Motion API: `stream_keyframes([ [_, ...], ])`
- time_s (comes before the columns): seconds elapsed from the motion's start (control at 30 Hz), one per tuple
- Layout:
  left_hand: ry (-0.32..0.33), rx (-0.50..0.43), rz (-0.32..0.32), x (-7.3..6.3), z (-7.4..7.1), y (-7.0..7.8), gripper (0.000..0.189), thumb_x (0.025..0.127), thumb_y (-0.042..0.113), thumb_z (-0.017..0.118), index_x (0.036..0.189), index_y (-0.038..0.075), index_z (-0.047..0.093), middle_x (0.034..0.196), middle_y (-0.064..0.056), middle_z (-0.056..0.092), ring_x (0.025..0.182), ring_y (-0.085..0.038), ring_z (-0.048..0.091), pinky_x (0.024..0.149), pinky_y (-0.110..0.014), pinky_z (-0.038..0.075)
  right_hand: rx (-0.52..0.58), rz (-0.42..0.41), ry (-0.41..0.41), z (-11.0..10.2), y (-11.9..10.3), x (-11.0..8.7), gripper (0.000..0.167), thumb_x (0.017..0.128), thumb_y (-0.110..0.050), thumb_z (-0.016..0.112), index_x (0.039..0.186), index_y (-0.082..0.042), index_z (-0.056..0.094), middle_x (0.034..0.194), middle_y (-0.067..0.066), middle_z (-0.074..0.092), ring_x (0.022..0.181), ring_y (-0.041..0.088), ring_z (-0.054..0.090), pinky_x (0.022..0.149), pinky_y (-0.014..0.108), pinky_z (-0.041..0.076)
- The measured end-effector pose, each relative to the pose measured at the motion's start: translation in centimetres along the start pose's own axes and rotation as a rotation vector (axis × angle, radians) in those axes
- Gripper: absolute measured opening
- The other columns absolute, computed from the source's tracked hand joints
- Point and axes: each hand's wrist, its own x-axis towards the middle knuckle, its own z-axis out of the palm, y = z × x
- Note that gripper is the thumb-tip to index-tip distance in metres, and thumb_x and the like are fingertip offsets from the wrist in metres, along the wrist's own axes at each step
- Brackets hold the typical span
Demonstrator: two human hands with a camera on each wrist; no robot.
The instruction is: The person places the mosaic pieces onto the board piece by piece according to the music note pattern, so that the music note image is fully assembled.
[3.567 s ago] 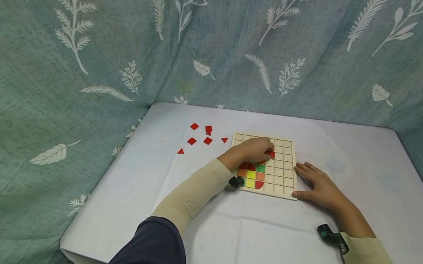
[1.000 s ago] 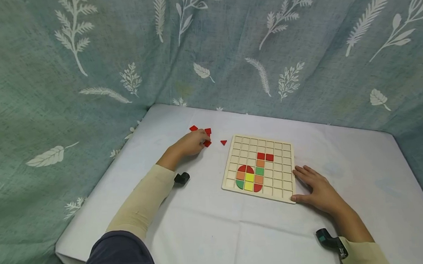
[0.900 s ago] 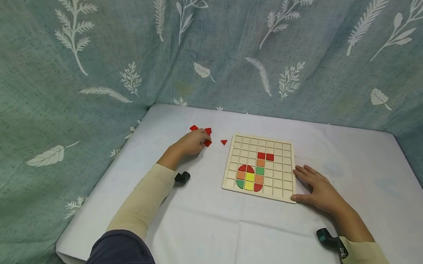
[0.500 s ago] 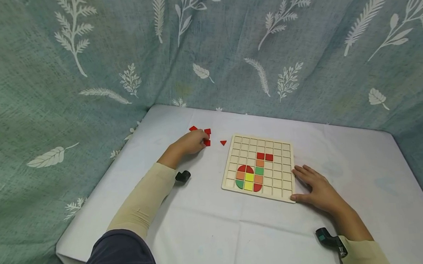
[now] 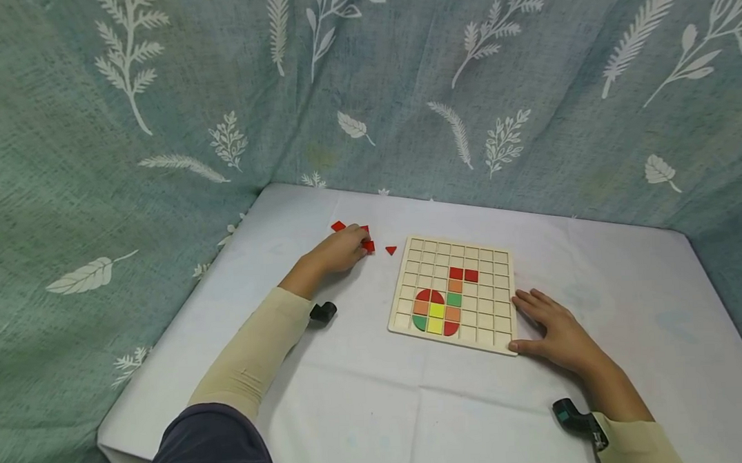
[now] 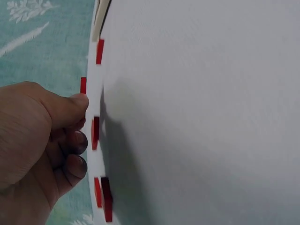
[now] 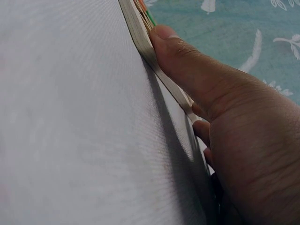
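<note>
At the loose red pieces, my left hand (image 5: 342, 250) pinches a red square tile (image 5: 369, 247) between thumb and fingertips. In the left wrist view the tile's edge (image 6: 83, 85) sticks up past my thumb, and my other fingers are curled in. A pale wooden grid board (image 5: 495, 309) lies to the right, with red, orange, green and yellow pieces set in some cells. My right hand (image 5: 556, 330) rests at the board's right side, fingers spread along its edge. In the right wrist view its thumb (image 7: 180, 58) lies on the board's rim.
A red triangle (image 5: 391, 250) lies between my left hand and the board. Another red tile (image 5: 338, 226) lies behind the left hand, and one more is partly covered by its fingers. A white cloth covers the table (image 5: 378, 397); a patterned curtain (image 5: 402, 85) hangs behind.
My left hand has left a red square on the board and moved left to the loose pieces. The red tile at its fingertips has turned and shifted slightly right. My right hand stays put.
</note>
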Motion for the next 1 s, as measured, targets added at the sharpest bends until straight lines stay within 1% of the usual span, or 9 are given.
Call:
stream_keyframes([
  [0.07, 0.007, 0.011, 0.011, 0.2, -0.1, 0.6, 0.024, 0.098, 0.019, 0.058, 0.119, 0.007, 0.061, 0.115, -0.005, 0.055, 0.106, -0.018, 0.053, 0.094, -0.034, 0.044, 0.0, -0.001, -0.002, -0.1, -0.1, 0.0, 0.106, 0.069, -0.067, 0.074, 0.149, -0.008, 0.039, 0.154, 0.014, 0.032, 0.144, 0.036, 0.016, 0.106, 0.065, 0.015],
  [0.17, 0.001, 0.03, 0.019, 0.7, -0.2, 1.7, 0.025, 0.098, 0.018, 0.058, 0.12, 0.008, 0.061, 0.116, -0.005, 0.055, 0.105, -0.018, 0.053, 0.094, -0.034, 0.044, -0.007, 0.005, -0.004, -0.2, -0.2, 0.1, 0.106, 0.069, -0.067, 0.074, 0.149, -0.007, 0.039, 0.154, 0.014, 0.031, 0.144, 0.037, 0.016, 0.106, 0.065, 0.015],
  [0.33, -0.01, 0.045, 0.033, 1.8, 0.0, 3.4, 0.028, 0.098, 0.02, 0.057, 0.124, 0.01, 0.059, 0.117, -0.002, 0.053, 0.098, -0.013, 0.053, 0.091, -0.031, 0.045, -0.007, 0.022, -0.002, -0.1, -0.2, 0.1, 0.106, 0.069, -0.065, 0.075, 0.149, -0.007, 0.039, 0.154, 0.015, 0.031, 0.144, 0.037, 0.016, 0.105, 0.066, 0.016],
  [0.43, -0.012, 0.041, 0.057, 2.1, 0.2, 4.3, 0.03, 0.098, 0.02, 0.058, 0.126, 0.01, 0.059, 0.118, -0.001, 0.053, 0.097, -0.012, 0.052, 0.09, -0.029, 0.044, -0.002, 0.034, -0.004, 0.0, -0.1, 0.0, 0.106, 0.068, -0.065, 0.076, 0.149, -0.008, 0.039, 0.154, 0.014, 0.031, 0.144, 0.037, 0.015, 0.105, 0.066, 0.016],
  [0.53, -0.018, 0.044, 0.089, 2.2, 0.5, 5.3, 0.032, 0.098, 0.021, 0.058, 0.128, 0.01, 0.058, 0.118, 0.0, 0.053, 0.096, -0.012, 0.052, 0.089, -0.028, 0.045, -0.003, 0.038, 0.001, 0.2, -0.1, -0.2, 0.106, 0.068, -0.066, 0.076, 0.149, -0.008, 0.039, 0.154, 0.014, 0.031, 0.144, 0.037, 0.016, 0.105, 0.066, 0.016],
  [0.73, -0.026, 0.072, 0.133, 2.3, 0.8, 7.3, 0.03, 0.099, 0.022, 0.057, 0.127, 0.012, 0.057, 0.115, 0.001, 0.051, 0.09, -0.012, 0.053, 0.083, -0.028, 0.046, 0.001, 0.007, 0.025, 0.4, -0.2, -0.4, 0.102, 0.069, -0.061, 0.079, 0.148, -0.008, 0.041, 0.153, 0.014, 0.034, 0.143, 0.037, 0.019, 0.105, 0.065, 0.018],
  [0.87, -0.029, 0.089, 0.16, 2.9, 1.0, 8.4, 0.03, 0.099, 0.026, 0.058, 0.126, 0.014, 0.057, 0.111, 0.003, 0.049, 0.088, -0.012, 0.052, 0.08, -0.027, 0.045, -0.012, 0.001, 0.023, 0.3, -0.3, -0.3, 0.102, 0.07, -0.061, 0.078, 0.148, -0.007, 0.041, 0.153, 0.013, 0.034, 0.143, 0.037, 0.019, 0.106, 0.064, 0.018],
  [1.0, -0.026, 0.097, 0.209, 3.5, 1.1, 9.2, 0.028, 0.099, 0.027, 0.058, 0.123, 0.013, 0.058, 0.109, 0.003, 0.049, 0.088, -0.012, 0.052, 0.08, -0.027, 0.045, -0.009, 0.007, 0.01, 0.1, -0.5, -0.1, 0.104, 0.07, -0.064, 0.076, 0.149, -0.007, 0.04, 0.154, 0.014, 0.033, 0.143, 0.037, 0.018, 0.105, 0.065, 0.017],
])
